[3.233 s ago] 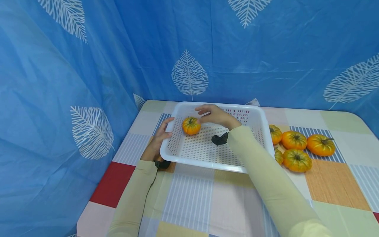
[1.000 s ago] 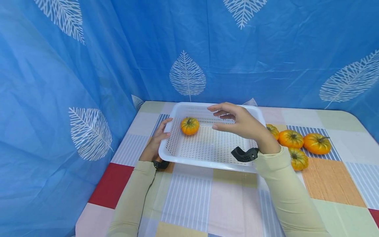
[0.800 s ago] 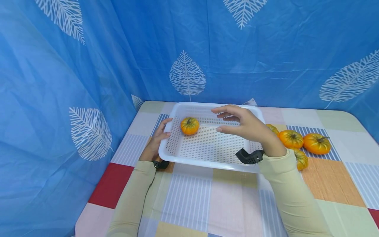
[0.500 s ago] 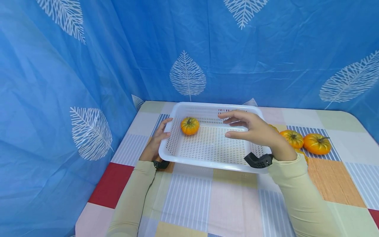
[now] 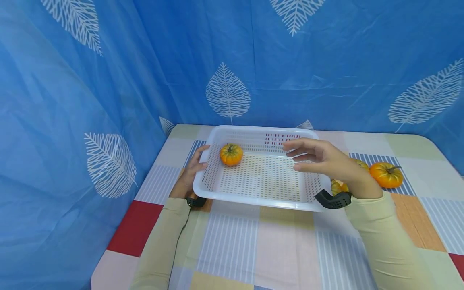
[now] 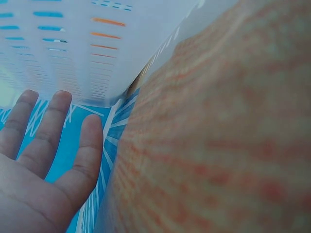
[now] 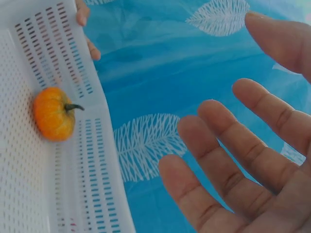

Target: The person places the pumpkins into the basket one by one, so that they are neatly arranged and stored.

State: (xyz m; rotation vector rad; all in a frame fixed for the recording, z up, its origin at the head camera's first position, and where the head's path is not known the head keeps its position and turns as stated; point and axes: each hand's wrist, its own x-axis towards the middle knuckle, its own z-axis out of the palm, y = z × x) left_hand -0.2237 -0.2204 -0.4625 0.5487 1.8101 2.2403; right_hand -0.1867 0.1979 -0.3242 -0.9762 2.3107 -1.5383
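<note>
A white perforated plastic basket (image 5: pixel 253 201) stands on the table, with one small orange pumpkin (image 5: pixel 231 154) inside at its left end. My left hand (image 5: pixel 189 173) rests against the basket's left side, thumb and a fingertip at the rim. In the left wrist view its other fingers (image 6: pixel 47 136) extend beside the outer wall. Above the basket's right end hovers my right hand (image 5: pixel 322 159), holding nothing, thumb apart from relaxed fingers. The right wrist view shows its spread fingers (image 7: pixel 226 155) away from the pumpkin (image 7: pixel 54 114).
Right of the basket lie more small pumpkins (image 5: pixel 386 175), partly hidden by my right hand and forearm. A patchwork-patterned cloth (image 5: pixel 232 245) covers the table. A blue curtain (image 5: pixel 174 60) with white leaf prints hangs behind and along the left side.
My right hand has moved from beside the pumpkin in the basket rightward to the basket's right end, its fingers spreading. The left hand and that pumpkin have stayed in place.
</note>
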